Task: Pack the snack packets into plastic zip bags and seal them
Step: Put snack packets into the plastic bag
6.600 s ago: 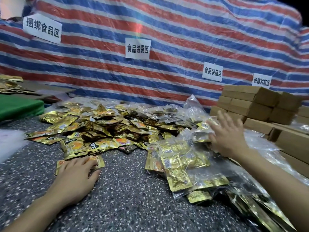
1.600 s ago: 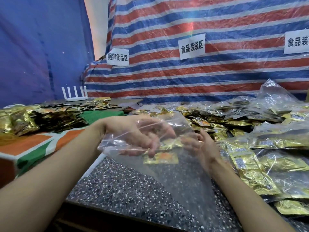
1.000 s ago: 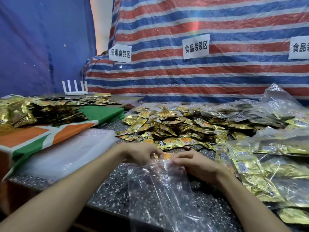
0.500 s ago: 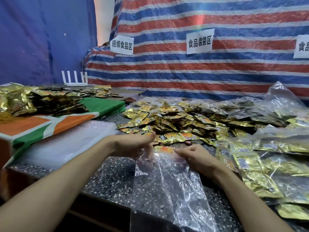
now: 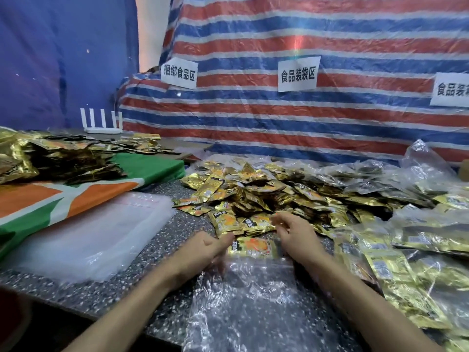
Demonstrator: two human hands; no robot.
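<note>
Two hands are down at the near edge of the worktop [image 5: 162,237], a little apart, and we're at the loading step. One clear zip bag [image 5: 243,308] lies flat and looks empty, its mouth pointing away toward the pile of packets [image 5: 266,194]. The left hand [image 5: 203,247] sits at the left corner of that mouth, fingers blurred on the plastic; whether it's gripping, I can't tell. The right hand [image 5: 297,235] is at the right corner, fingers curled toward the pile's near edge. Pinching anything? Can't tell that either. Between them, right at the mouth, lies one snack packet [image 5: 253,247], label up. Next, I'd say, the mouth needs spreading so that packet can slide in, with more to follow before sealing. Filled bags [image 5: 411,250] wait on the right.
</note>
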